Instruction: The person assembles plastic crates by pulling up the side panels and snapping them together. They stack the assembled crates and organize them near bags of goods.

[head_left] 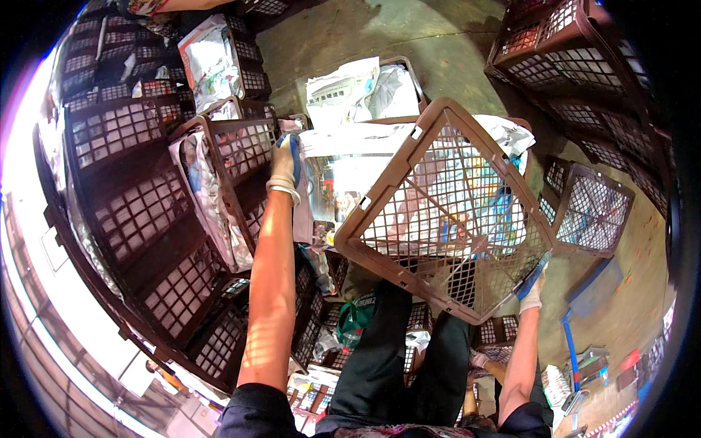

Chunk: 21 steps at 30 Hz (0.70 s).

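While the right hand [533,286] has its fingers around a tilted brown crate [456,212] over paper [343,91], the left hand [286,157]'s grip is unclear; crate handling seems underway, and levelling calls for steady support.

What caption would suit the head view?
A blue-and-white gloved right hand grips a square brown plastic lattice panel.

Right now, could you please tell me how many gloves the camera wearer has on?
2: the left glove is beside a paper-lined crate, and the right glove is at the lower-right edge of the tilted brown grid. Some fingertips may be hidden.
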Each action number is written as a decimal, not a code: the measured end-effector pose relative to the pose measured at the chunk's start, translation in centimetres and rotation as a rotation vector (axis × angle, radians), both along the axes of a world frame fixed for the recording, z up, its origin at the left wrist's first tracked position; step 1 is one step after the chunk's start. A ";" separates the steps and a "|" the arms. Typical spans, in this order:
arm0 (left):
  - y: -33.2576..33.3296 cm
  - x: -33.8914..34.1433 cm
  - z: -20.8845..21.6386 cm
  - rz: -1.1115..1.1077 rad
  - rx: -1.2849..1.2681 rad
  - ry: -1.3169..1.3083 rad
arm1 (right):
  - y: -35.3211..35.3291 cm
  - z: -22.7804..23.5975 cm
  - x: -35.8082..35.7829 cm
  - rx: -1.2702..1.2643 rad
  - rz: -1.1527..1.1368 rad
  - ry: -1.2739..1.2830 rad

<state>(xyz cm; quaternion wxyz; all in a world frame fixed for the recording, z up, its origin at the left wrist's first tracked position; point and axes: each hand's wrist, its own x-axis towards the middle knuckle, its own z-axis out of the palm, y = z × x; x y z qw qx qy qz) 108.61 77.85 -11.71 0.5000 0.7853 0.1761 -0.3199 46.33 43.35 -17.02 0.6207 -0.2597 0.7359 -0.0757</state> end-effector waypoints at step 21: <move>-6.7 -8.3 4.9 -0.123 0.487 -0.676 | 1.0 3.7 4.0 -0.014 -0.033 -0.089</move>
